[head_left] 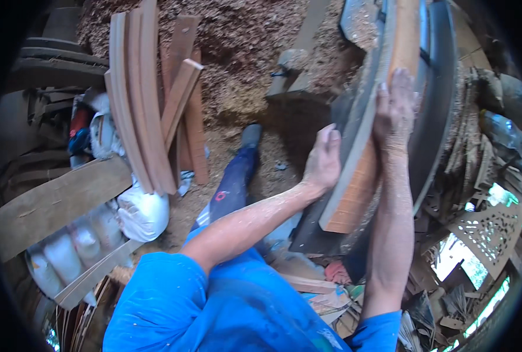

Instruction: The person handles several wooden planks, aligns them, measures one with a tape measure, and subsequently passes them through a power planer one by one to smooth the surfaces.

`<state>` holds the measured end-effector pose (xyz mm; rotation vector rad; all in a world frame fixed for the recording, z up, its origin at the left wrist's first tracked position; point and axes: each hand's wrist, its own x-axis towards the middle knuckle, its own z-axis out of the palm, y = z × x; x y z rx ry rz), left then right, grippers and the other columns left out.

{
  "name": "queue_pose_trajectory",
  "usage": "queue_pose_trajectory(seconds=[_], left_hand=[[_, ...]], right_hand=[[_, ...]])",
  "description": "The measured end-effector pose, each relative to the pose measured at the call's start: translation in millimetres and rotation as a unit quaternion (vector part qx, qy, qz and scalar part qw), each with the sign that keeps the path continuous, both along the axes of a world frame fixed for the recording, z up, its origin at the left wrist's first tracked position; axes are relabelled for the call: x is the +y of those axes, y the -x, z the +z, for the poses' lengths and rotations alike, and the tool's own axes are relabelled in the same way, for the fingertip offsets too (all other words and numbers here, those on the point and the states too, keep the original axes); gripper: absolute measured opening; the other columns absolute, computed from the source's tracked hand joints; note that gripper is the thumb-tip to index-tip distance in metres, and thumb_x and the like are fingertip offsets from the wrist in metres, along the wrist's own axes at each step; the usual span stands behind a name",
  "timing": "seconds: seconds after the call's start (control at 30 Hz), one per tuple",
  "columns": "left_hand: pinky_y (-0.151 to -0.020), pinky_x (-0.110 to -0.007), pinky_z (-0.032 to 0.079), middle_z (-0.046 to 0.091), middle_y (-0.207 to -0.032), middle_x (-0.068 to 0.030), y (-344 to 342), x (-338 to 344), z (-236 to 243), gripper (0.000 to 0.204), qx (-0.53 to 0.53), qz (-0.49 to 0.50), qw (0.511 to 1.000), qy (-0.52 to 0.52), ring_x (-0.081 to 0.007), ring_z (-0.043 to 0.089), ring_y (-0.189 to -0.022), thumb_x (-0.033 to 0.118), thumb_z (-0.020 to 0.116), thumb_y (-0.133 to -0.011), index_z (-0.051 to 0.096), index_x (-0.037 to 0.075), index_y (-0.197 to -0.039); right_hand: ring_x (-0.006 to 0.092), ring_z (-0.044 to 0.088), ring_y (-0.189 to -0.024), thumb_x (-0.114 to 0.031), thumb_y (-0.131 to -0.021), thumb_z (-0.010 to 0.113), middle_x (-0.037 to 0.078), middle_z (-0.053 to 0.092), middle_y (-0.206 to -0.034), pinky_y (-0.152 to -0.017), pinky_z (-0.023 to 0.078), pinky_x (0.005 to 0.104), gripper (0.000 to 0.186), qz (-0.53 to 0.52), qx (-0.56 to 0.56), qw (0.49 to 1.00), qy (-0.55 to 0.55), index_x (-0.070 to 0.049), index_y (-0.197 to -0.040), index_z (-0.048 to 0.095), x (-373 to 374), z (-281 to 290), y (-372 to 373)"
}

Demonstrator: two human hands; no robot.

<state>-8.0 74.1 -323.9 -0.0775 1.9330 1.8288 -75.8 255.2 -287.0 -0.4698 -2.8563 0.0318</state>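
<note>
A long wooden beam (355,196), orange-brown with a paler side, lies lengthwise on a dark machine bed (312,233) at the right. On its upper part rests my right hand (396,108), its fingers stretched forward along the wood. My left hand (323,161) is at the left side of the beam, fingers pointing up and partly extended. Whether it touches the wood I cannot tell. Dust speckles both forearms.
Curved wooden pieces (135,100) stand stacked at the left, near a white sack (143,211) and a wide board (61,202). Wood shavings (237,53) cover the ground ahead. Scrap wood and a perforated panel (490,237) lie at the right.
</note>
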Motion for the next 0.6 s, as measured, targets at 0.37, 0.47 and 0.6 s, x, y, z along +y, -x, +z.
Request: queue_pose_trajectory(seconds=[0.37, 0.47, 0.6], left_hand=[[-0.101, -0.046, 0.043, 0.057, -0.126, -0.0296, 10.0, 2.7, 5.5, 0.066, -0.016, -0.021, 1.0, 0.008, -0.0426, 0.058, -0.117, 0.054, 0.025, -0.108, 0.039, 0.0, -0.143], [-0.103, -0.046, 0.042, 0.054, -0.132, -0.0295, 10.3, -0.1, 3.9, 0.068, -0.016, -0.029, 0.999, 0.006, -0.0418, 0.057, -0.119, 0.055, 0.025, -0.107, 0.038, -0.001, -0.145], [-0.107, -0.042, 0.039, 0.049, -0.138, -0.0282, 10.6, 0.6, 3.8, 0.066, -0.042, -0.057, 0.998, 0.006, -0.0381, 0.055, -0.121, 0.053, 0.023, -0.108, 0.036, -0.001, -0.146]], right_hand=[[0.0388, 0.029, -0.149, -0.039, -0.105, 0.04, 0.023, 0.035, -0.158, -0.122, 0.018, 0.0517, 0.059, 0.005, 0.012, 1.0, 0.024, 0.0, -0.15, 0.041, 41.2, 1.6, 69.2], [0.0396, 0.029, -0.149, -0.039, -0.105, 0.04, 0.023, 0.035, -0.158, -0.122, 0.018, 0.052, 0.059, 0.011, 0.012, 1.0, 0.02, 0.0, -0.15, 0.041, 53.3, -4.4, 86.6], [0.0406, 0.028, -0.149, -0.039, -0.104, 0.041, 0.023, 0.034, -0.158, -0.122, 0.018, 0.0522, 0.06, 0.025, 0.019, 0.999, 0.019, 0.0, -0.15, 0.041, 80.7, -5.6, 115.5]])
